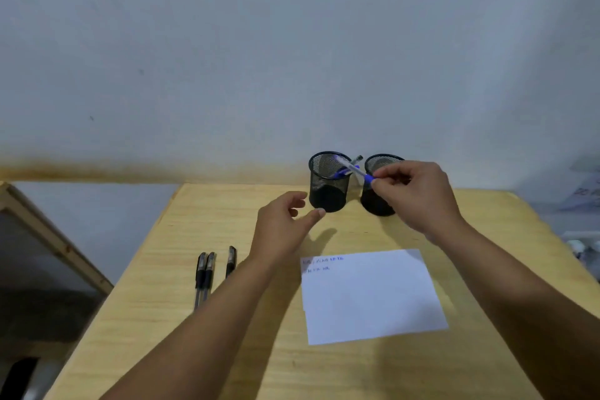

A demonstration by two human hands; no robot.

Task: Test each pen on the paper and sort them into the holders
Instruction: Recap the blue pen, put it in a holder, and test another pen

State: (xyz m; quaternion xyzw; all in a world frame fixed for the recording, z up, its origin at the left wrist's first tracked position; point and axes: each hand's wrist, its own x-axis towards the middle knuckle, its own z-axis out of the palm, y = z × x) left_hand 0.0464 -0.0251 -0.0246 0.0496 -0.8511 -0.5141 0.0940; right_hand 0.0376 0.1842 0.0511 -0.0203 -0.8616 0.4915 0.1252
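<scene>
**A blue pen goes toward the left holder**

The right hand (418, 195) pinches a blue pen (352, 169) by its blue end between thumb and fingertips, with the clear barrel angled up and left over the rim of the left holder (328, 183). Another blue pen seems to lie in that holder already, and a dark pen tip shows between it and the right holder (380, 187); I cannot tell which cup that one stands in. The left hand (285, 224) hovers half open just beside the left holder, holding nothing.

The pen looks light, stiff and smooth, so a pinch near one end should be enough to tip it in. The mesh holders look light too and might slide or topple if knocked. Three black pens (207, 273) lie on the table (162, 334), left of the paper (373, 299), best taken mid-barrel.
</scene>
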